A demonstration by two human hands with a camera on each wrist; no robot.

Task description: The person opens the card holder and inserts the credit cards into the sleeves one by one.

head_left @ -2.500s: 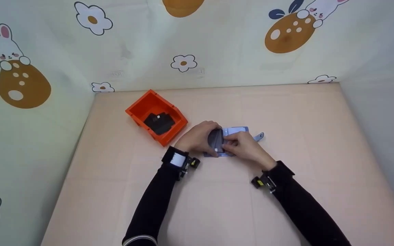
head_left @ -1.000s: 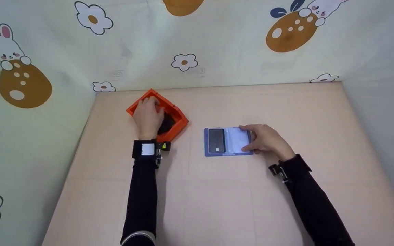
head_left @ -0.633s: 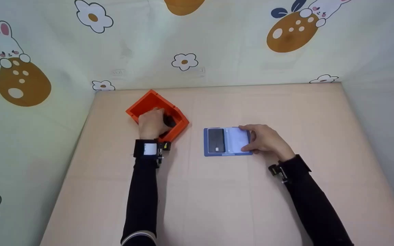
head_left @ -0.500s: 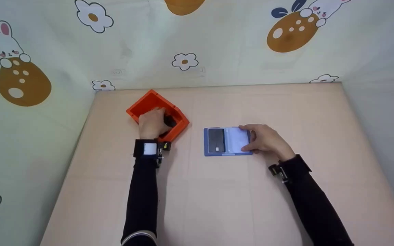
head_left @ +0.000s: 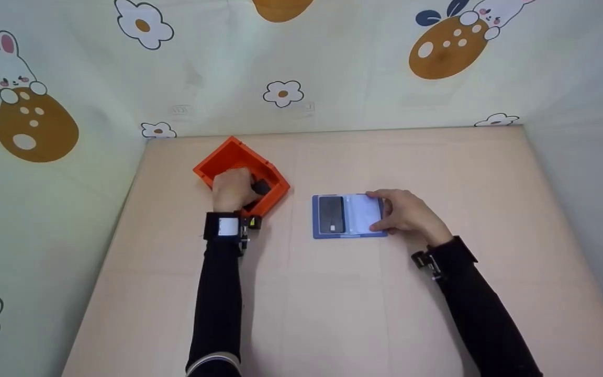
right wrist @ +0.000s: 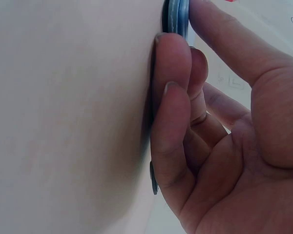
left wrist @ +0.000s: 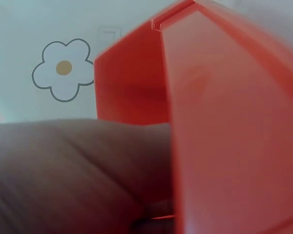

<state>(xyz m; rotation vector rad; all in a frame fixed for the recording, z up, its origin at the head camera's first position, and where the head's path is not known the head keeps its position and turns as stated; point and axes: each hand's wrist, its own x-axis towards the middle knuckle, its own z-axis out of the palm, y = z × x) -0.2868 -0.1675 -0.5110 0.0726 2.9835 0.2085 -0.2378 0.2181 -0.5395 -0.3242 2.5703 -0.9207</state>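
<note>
A blue card holder (head_left: 364, 214) lies unfolded on the table, a black card (head_left: 331, 215) in its left clear pocket. My right hand (head_left: 410, 213) grips its right edge between thumb and fingers. In the right wrist view, the curled fingers (right wrist: 173, 136) lie against the table by the holder's edge (right wrist: 177, 19). Inside the orange bin (head_left: 218, 157), my left hand (head_left: 233, 189) reaches down at black cards (head_left: 261, 186). The left fingertips are hidden, and the bin's wall (left wrist: 224, 117) covers them in the left wrist view.
A pale pinkish cloth (head_left: 322, 303) covers the table. Behind and beside it hang printed curtains (head_left: 343, 78) with rabbits and flowers. Both black-sleeved wrists carry small cameras.
My left hand left the card holder and moved into the orange bin, then lower among the cards. The right hand shifted to the holder's right edge and has stayed there.
</note>
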